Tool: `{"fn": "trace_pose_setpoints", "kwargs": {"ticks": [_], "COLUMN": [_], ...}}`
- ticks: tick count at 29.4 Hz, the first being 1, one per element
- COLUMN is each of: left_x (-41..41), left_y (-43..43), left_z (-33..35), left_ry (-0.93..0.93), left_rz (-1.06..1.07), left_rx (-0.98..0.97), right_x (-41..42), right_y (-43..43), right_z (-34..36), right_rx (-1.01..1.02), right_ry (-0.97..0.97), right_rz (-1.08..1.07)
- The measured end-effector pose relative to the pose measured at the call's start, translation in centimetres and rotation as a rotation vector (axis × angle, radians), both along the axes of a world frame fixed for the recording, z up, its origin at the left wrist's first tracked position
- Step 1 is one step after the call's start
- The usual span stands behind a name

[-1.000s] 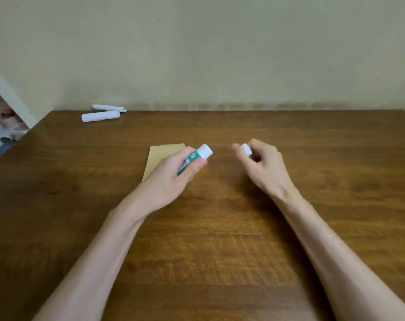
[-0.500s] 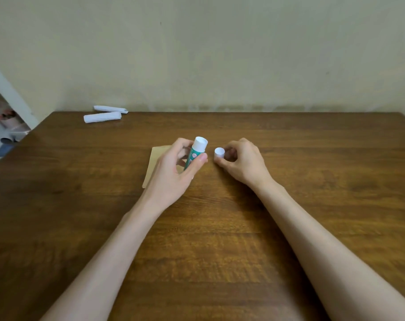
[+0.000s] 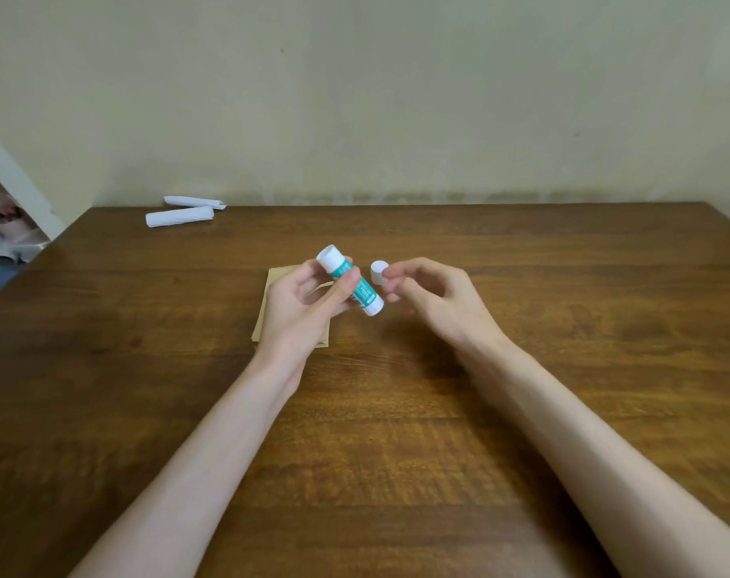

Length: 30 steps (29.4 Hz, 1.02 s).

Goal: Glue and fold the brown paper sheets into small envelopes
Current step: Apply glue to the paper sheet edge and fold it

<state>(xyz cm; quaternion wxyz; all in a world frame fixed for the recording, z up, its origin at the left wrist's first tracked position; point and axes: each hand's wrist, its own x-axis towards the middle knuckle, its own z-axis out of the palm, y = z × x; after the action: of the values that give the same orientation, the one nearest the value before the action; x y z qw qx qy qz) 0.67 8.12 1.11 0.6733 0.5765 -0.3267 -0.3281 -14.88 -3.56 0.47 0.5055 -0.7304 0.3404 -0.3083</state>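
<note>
I hold both hands above the wooden tabletop (image 3: 396, 431), over and just right of the brown paper sheet (image 3: 280, 274), which lies flat on the wood. My left hand (image 3: 300, 310) hangs directly over that sheet and hides most of it, so only its far left corner and a strip along its near right edge show.

The left hand grips the glue stick (image 3: 350, 281), with my thumb pressed across the green label and my fingers curled behind the tube. The stick is tilted. Its white uncapped end points up and away above the sheet's far right corner, and its white base slants down past the sheet's right edge, towards my other hand.

My right hand (image 3: 442, 302) is to the right of the sheet, clear of it. It pinches the small white cap (image 3: 378, 272) between thumb and forefinger, with the other fingers loosely curled beneath. The cap sits just beside the tube and is not touching it. I cannot tell which way its opening faces.

Well beyond the sheet and to its left, at the tabletop's far edge by the wall (image 3: 396, 98), lie two white paper rolls (image 3: 179, 216) close together.
</note>
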Motion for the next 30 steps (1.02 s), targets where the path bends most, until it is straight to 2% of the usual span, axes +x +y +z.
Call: {"fn": "trace_pose_setpoints", "kwargs": {"ticks": [1,3,8,13,18,24,30], "left_x": [-0.2,-0.6,-1.3,-1.6,-1.8,-2.0,-2.0], "left_y": [0.0,0.1,0.4,0.4,0.5,0.6,0.8], "left_z": [0.0,0.1,0.2,0.1,0.3,0.3,0.4], "left_ry": [0.037,0.089,0.179,0.263,0.290,0.280,0.275], "left_rz": [-0.009,-0.021,-0.022,-0.041,-0.076,-0.077,-0.092], "left_rx": [-0.014,-0.022,-0.034,-0.055,-0.085,-0.092,-0.088], "right_x": [-0.5,-1.1,-1.1,-1.4,-1.8,-1.8,-1.9], "right_y": [0.6,1.7,2.4,2.2,2.5,2.7,2.9], "right_z": [0.3,0.1,-1.4,-1.1,-0.8,-1.0,-1.0], "right_rx": [0.070,0.077,0.094,0.152,0.351,0.187,0.137], "right_ry": [-0.040,-0.091,-0.232,-0.246,-0.265,-0.247,-0.167], "right_rz": [0.066,0.137,0.082,0.087,0.165,0.076,0.157]}}
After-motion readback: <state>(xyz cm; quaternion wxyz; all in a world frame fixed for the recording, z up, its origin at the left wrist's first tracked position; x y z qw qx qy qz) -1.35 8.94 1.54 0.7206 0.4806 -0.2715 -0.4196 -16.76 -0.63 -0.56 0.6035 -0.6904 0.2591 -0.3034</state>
